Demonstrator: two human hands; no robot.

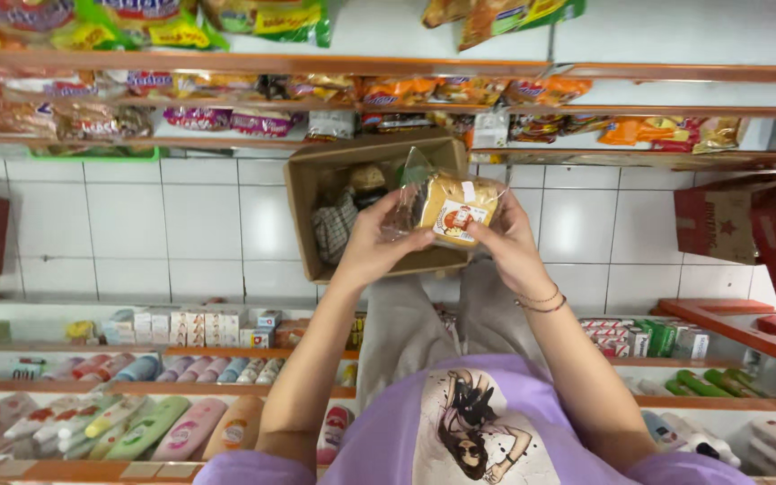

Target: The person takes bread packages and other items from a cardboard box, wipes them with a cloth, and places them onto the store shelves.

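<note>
Item: clear bread packet (449, 208), orange label, held above my open cardboard box (316, 171) on the tiled floor (181, 224). My left hand (372, 241) and right hand (507, 244): each grip pinching the packet's ends.

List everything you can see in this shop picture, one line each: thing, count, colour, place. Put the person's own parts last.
Bread packet: one, clear wrap, tan bread, held in both hands.
Cardboard box: one, brown, on the floor, holding more packets.
Floor tiles: many, white.
Snack packets: many, mixed colours, upper shelves.
Tubes and bottles: many, pastel, lower-left shelves.
Small cartons: many, white, lower-left shelf.
Red box: one, right.
Shirt: one, purple.
Bracelets: thin, right wrist.
Left hand: one, grips packet.
Right hand: one, grips packet.
</note>
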